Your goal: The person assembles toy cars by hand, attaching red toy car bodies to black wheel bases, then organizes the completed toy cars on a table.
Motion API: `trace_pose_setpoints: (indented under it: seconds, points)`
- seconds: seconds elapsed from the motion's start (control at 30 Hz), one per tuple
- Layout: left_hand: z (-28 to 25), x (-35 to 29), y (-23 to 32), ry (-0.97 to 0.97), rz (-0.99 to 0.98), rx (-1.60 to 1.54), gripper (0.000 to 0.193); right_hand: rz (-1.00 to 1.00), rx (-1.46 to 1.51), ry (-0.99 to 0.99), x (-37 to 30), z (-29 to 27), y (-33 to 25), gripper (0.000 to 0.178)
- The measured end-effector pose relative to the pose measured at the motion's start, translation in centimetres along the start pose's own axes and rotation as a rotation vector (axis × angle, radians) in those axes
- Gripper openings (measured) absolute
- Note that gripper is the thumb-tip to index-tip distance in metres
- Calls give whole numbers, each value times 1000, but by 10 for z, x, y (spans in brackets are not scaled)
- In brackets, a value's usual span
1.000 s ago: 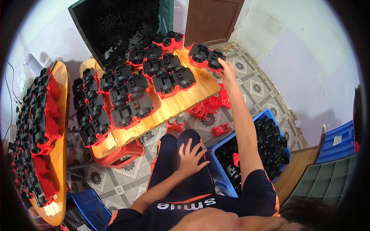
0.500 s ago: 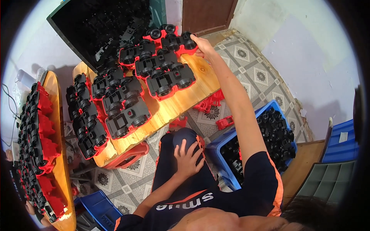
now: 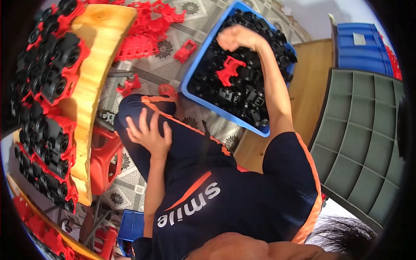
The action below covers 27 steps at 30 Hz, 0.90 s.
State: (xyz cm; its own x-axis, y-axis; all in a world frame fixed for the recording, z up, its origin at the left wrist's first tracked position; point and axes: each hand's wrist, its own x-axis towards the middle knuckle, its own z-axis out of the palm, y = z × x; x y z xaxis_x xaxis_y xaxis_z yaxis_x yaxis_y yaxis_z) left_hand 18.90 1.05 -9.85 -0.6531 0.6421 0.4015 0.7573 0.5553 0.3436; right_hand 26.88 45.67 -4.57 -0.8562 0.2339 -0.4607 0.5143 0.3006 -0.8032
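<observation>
My left hand [image 3: 149,134] lies on my knee with its fingers spread and nothing in it. Over the far part of a blue bin [image 3: 225,115] is my right hand [image 3: 236,38], its fingers bent downward and blurred, so what they touch or hold is unclear. Black plastic wheel and chassis parts [image 3: 208,80] fill the bin. Among them lies a red plastic toy-car body [image 3: 225,77], just nearer to me than the right hand. On the left, rows of toy cars [image 3: 56,84] rest wheels up, red bodies under black chassis.
A wooden table [image 3: 106,26] carries the cars, with a red stool [image 3: 104,160] beside it. Red car bodies [image 3: 143,28] lie on the tiled floor. To the right are a wooden board [image 3: 305,78], a grey gridded panel [image 3: 346,134] and a blue crate [image 3: 353,47].
My right hand has left the toy car at the table's far end and moved over the blue bin. The view has turned right. My left hand stays on my knee.
</observation>
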Motion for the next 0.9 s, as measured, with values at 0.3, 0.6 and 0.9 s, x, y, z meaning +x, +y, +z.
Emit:
trace_pose_setpoints:
  seconds: [0.3,0.6,0.9]
  points:
    - [4,4,28,-22,54,13,37,345,-229,827,-55,115,269,51]
    - [7,30,60,-93,127,57,57,-70,627,882,-62,148,179,18]
    - [78,80,100,-321,-646,-1799,58,-282,314,28,-112,160,-24,31]
